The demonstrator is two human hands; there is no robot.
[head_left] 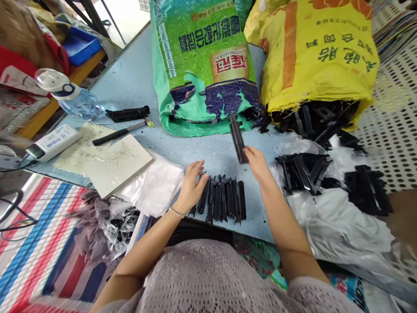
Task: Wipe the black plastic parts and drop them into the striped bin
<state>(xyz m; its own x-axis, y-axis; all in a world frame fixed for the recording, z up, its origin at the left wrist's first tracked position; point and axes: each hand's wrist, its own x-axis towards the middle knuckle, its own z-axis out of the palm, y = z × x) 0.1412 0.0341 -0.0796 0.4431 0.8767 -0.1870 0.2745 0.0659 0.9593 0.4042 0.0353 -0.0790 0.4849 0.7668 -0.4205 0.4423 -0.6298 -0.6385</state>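
My right hand (pixel 256 164) grips one end of a long black plastic part (pixel 237 138), held at a slant over the table with its far end near the green sack. My left hand (pixel 192 184) is beside the left end of a row of similar black parts (pixel 223 199), thumb and fingers apart. Whether its fingertips touch the row I cannot tell. The row lies side by side at the table's near edge. A green woven sack (pixel 205 48) lies behind, its mouth toward me. To its right, a yellow sack (pixel 321 52) spills more black parts (pixel 306 119).
Left on the blue table (pixel 130 78) are a screwdriver-like tool (pixel 119 134), a paper pad (pixel 119 163), clear plastic bags (pixel 156 184), a white boxy device (pixel 57 141) and a water bottle (pixel 70 95). Bagged black parts (pixel 302 171) lie at right, beside a perforated white panel (pixel 397 117).
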